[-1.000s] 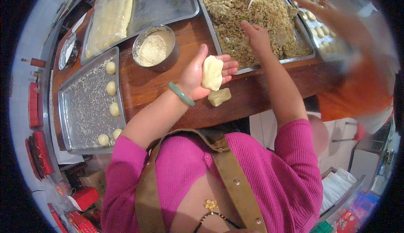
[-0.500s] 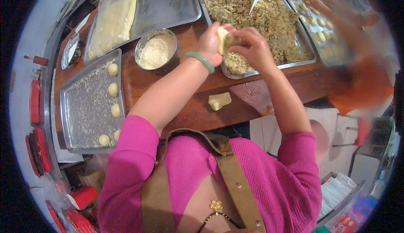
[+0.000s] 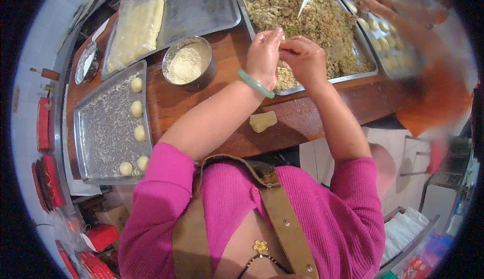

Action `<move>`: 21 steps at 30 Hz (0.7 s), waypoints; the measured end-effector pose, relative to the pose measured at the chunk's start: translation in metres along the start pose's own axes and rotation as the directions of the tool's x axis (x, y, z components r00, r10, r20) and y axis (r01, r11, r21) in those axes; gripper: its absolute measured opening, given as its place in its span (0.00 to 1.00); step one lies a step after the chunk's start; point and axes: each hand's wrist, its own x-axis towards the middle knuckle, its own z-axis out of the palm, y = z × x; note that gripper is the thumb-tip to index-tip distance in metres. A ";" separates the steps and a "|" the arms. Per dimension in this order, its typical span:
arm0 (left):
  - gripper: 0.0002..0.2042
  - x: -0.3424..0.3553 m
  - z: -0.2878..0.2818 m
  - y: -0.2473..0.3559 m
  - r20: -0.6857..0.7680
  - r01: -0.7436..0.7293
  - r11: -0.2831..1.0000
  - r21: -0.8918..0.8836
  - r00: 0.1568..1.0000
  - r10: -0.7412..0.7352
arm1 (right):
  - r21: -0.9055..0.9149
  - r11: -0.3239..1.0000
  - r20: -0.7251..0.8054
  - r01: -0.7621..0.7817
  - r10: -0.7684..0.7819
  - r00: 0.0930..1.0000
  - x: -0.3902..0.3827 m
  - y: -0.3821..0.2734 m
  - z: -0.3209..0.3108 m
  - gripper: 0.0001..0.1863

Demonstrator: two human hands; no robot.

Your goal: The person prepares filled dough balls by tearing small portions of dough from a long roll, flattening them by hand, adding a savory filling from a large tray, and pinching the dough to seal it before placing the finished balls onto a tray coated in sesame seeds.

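Head view, left hand (image 3: 263, 59): cupped, palm inward; can't tell what's in it tbh.
Right hand (image 3: 307, 61): fingers bunched against the left, contents hidden, so no clue on its axis.
Crumbly filling (image 3: 322, 37): just beyond; squeezing too hard could split whatever's held, imo.
Dough lump (image 3: 263, 122): on the table (image 3: 161, 95), lengthwise roughly left-right, right end angled slightly away.

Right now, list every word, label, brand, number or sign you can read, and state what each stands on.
None can be read.
Red packet, lower right: markings too small and blurred.
Red box, lower left: no legible text.
Dough, bowl and plastic bag: no lettering visible.
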 end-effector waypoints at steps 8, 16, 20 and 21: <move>0.05 0.007 -0.008 0.007 -0.052 -0.045 0.998 -0.035 0.998 0.043 | -0.086 0.996 0.027 0.027 -0.025 0.999 -0.002 -0.015 0.002 0.13; 0.05 -0.010 -0.010 0.012 0.095 -0.244 0.964 0.108 0.967 0.235 | 0.162 0.963 0.065 -0.218 0.210 0.976 -0.007 -0.011 0.007 0.08; 0.07 0.000 -0.025 0.010 -0.051 -0.020 0.995 -0.099 0.999 0.015 | -0.037 0.998 0.120 -0.051 0.055 0.991 -0.003 -0.035 0.002 0.08; 0.06 0.003 -0.025 0.009 -0.043 0.064 0.982 -0.178 0.996 -0.073 | -0.199 0.979 0.124 0.045 -0.020 0.992 -0.001 -0.042 -0.001 0.09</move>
